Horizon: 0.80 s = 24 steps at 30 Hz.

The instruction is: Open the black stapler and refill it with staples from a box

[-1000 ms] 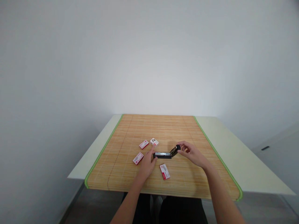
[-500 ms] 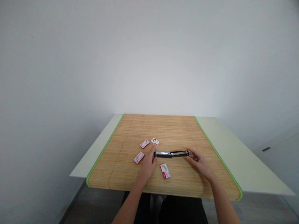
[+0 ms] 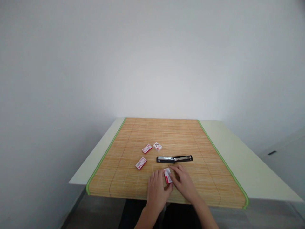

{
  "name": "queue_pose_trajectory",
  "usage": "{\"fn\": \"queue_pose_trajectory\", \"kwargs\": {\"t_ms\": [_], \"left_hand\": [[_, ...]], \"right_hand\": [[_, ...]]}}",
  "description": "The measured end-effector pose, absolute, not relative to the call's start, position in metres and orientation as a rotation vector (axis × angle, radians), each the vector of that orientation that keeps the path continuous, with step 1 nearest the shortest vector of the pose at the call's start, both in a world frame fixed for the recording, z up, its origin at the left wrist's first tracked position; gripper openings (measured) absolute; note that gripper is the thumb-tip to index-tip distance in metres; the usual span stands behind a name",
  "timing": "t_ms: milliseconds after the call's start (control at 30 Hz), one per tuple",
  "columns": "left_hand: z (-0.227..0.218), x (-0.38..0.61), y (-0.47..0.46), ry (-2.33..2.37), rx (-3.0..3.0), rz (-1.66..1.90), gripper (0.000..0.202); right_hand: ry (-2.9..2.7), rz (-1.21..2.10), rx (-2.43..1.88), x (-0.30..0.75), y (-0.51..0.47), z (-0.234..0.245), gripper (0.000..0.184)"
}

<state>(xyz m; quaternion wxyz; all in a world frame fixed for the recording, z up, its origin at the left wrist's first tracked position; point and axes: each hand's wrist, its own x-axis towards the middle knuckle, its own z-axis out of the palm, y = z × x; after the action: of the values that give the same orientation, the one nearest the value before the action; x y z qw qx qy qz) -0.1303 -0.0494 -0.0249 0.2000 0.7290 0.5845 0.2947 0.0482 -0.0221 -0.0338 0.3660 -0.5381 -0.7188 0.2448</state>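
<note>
A small red-and-white staple box [image 3: 168, 176] lies near the front of the mat, between my two hands. My left hand [image 3: 157, 190] grips it from the left and front, with the thumb at its lower end. From the right, my right hand [image 3: 183, 181] has its thumb and fingers closed against the box's side and far end. Just beyond the hands an opened-out black stapler [image 3: 166, 159] lies on the mat, its metal staple channel showing. Neither hand touches the stapler.
Two more red-and-white boxes [image 3: 141, 163] [image 3: 147, 149] lie to the left on the bamboo mat [image 3: 166, 130]. A white box [image 3: 157, 146] with a dark picture sits beside the farther one. The white table [image 3: 247, 165] shows at both sides, against a wall [image 3: 166, 63].
Both hands have left the stapler, which now lies opened out on the mat. They have come toward me and closed on the nearest staple box.
</note>
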Motion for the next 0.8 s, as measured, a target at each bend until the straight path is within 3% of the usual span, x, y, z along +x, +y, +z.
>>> {"fn": "queue_pose_trajectory", "kwargs": {"t_ms": [300,400,600,800], "left_hand": [[-0.029,-0.166,-0.019,1.471,2.115,0.806,0.050],[-0.029,-0.177,-0.015,1.373,2.143,0.786,0.056],[-0.030,-0.188,0.000,1.298,2.092,0.725,0.038],[-0.030,-0.186,0.007,1.247,2.088,0.728,0.038]], "right_hand": [[-1.804,0.468,-1.527,0.048,-0.031,-0.050,0.009],[-1.835,0.494,-1.497,0.052,-0.037,-0.052,0.008],[-1.865,0.481,-1.470,0.055,-0.034,-0.054,0.021],[-1.886,0.486,-1.468,0.054,-0.033,-0.050,0.017]]}}
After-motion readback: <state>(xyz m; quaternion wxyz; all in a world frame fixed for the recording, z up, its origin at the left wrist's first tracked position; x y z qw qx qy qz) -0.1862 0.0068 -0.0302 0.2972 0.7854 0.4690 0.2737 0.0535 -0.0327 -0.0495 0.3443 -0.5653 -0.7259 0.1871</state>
